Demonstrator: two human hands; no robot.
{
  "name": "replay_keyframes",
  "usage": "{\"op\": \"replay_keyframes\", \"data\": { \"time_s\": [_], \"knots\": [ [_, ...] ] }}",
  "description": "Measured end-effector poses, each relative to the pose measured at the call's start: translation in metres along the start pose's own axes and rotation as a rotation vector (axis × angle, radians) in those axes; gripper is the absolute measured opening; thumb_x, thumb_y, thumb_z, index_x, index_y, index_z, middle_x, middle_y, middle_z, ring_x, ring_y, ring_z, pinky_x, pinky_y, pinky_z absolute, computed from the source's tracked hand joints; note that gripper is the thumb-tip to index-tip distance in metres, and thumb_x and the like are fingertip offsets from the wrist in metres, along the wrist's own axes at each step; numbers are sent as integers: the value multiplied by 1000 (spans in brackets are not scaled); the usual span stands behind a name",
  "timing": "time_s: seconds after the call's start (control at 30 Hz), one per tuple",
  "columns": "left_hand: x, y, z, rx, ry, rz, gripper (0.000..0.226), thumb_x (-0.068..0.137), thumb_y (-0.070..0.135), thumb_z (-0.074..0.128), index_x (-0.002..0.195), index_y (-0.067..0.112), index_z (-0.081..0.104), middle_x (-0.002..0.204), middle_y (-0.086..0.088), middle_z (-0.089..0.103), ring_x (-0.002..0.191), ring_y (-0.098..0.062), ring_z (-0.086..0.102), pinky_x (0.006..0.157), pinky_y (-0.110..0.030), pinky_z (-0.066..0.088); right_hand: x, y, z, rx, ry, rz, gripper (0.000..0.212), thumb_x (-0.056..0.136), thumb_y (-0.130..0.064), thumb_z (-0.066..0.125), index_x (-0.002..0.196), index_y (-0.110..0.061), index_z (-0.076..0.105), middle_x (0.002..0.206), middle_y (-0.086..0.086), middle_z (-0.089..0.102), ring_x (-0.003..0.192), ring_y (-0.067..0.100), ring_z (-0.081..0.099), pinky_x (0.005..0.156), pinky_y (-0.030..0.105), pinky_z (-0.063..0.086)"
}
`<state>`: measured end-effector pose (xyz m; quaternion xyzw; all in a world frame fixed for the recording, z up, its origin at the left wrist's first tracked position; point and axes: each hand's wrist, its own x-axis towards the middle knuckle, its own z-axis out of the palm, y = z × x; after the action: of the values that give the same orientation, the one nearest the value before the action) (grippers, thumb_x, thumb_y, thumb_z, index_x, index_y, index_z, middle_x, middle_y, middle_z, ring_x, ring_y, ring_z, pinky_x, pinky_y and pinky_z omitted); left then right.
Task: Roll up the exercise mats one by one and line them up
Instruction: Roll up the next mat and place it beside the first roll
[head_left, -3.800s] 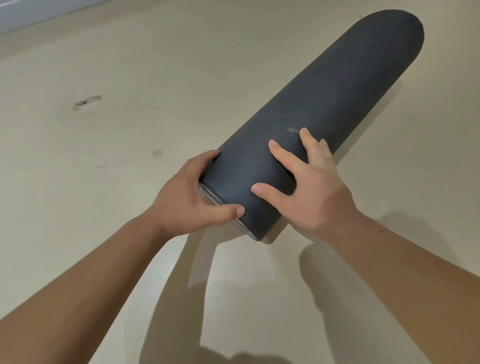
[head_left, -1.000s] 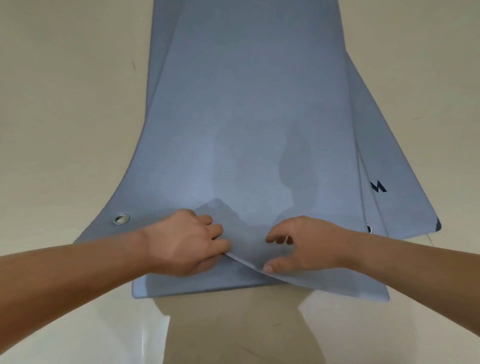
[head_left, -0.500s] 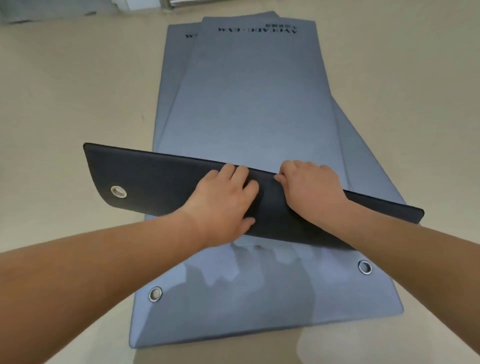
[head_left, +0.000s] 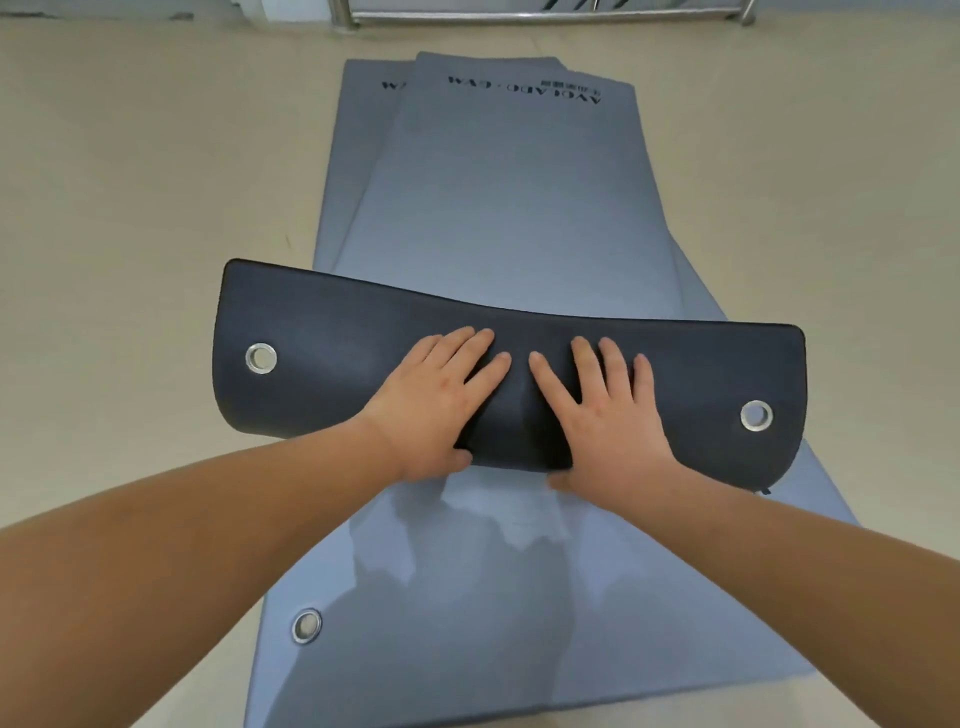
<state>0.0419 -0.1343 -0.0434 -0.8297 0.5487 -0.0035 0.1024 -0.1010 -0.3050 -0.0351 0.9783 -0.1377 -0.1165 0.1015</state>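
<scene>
Several grey-blue exercise mats lie stacked and fanned on the floor. The top mat (head_left: 509, 208) has its near end (head_left: 337, 364) folded over away from me, so its dark underside shows, with a metal eyelet (head_left: 261, 358) at the left and another (head_left: 756, 415) at the right. My left hand (head_left: 436, 400) and my right hand (head_left: 602, 415) press flat on the middle of this fold, side by side, fingers straight, thumbs at its near edge. The mat below (head_left: 467, 623) lies flat under my forearms.
Beige floor (head_left: 130, 208) spreads on both sides of the stack. A metal rail (head_left: 545, 15) runs along the far end of the room. The lower mat has an eyelet (head_left: 306, 625) near its front left corner. More mat edges stick out at the far left (head_left: 353, 130) and the right (head_left: 696, 291).
Earlier I held a rolled dark mat, then lifted the top mat's near edge. That edge is now folded further forward, and my fingers have flattened on top of it.
</scene>
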Motion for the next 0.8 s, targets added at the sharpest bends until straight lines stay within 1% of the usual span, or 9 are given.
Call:
{"op": "replay_keyframes", "data": {
  "time_s": [0.13, 0.23, 0.3, 0.37, 0.43, 0.57, 0.7, 0.77, 0.8],
  "knots": [
    [-16, -4, 15, 76, -2, -117, 122, 83, 80, 59, 163, 30, -18, 170, -24, -13, 157, -45, -4, 122, -68, 4, 26, 10, -5, -4, -60, -45, 140, 63, -78, 76, 159, -33, -16, 164, 20, 8, 152, 43, 11, 122, 62, 19],
    [-23, -13, 25, 40, -75, -155, 126, 84, 76, 64, 156, 38, -33, 169, -24, -17, 157, -45, -11, 119, -75, 4, 33, 6, -1, -39, -93, -53, 154, 53, -82, 78, 158, -33, -23, 165, 22, 2, 154, 44, 4, 123, 64, 12],
    [-21, -17, 27, 37, -111, -151, 129, 84, 68, 70, 154, 40, -35, 169, -23, -13, 157, -44, -8, 118, -75, 8, 32, -4, 8, -98, -80, -19, 154, 58, -80, 78, 157, -29, -28, 166, 26, -5, 155, 48, -4, 120, 70, 6],
    [-17, -19, 28, 24, -145, -122, 128, 83, 60, 74, 155, 42, -31, 168, -22, -3, 156, -42, 1, 118, -73, 14, 29, -11, 16, -100, -64, 8, 144, 66, -74, 75, 158, -27, -25, 166, 27, 0, 154, 49, 0, 118, 71, 9],
    [-12, -21, 27, 4, -165, -86, 127, 81, 54, 76, 155, 43, -25, 164, -18, 11, 151, -38, 15, 117, -69, 22, 26, -8, 16, -70, -68, -1, 135, 68, -71, 73, 159, -28, -17, 163, 25, 11, 151, 46, 12, 116, 69, 16],
    [-11, -25, 13, -135, -204, -23, 118, 79, 54, 74, 156, 46, -15, 150, -6, 35, 132, -30, 41, 104, -52, 45, 18, 6, 2, -74, -62, -58, 119, 69, -67, 70, 158, -30, 1, 150, 19, 33, 137, 40, 34, 109, 62, 29],
    [-31, -9, -15, -135, -186, 62, 110, 79, 56, 70, 155, 49, -10, 141, 1, 42, 123, -25, 46, 82, -41, 54, -16, 27, -9, -106, -28, -116, 107, 65, -64, 70, 153, -32, 17, 133, 13, 46, 120, 35, 46, 97, 53, 37],
    [-44, 6, -25, -112, -162, 96, 105, 79, 58, 69, 153, 48, -5, 140, 3, 44, 123, -25, 46, 79, -40, 53, -38, 37, -8, -92, -44, -144, 102, 64, -63, 70, 149, -33, 23, 126, 9, 49, 113, 32, 51, 90, 48, 40],
    [-50, 14, -26, -108, -161, 89, 105, 80, 59, 69, 153, 47, -6, 144, 2, 42, 126, -25, 44, 82, -41, 53, -46, 39, -6, -80, -71, -145, 102, 64, -63, 70, 149, -34, 22, 127, 8, 49, 114, 31, 51, 90, 47, 40]
  ]
}}
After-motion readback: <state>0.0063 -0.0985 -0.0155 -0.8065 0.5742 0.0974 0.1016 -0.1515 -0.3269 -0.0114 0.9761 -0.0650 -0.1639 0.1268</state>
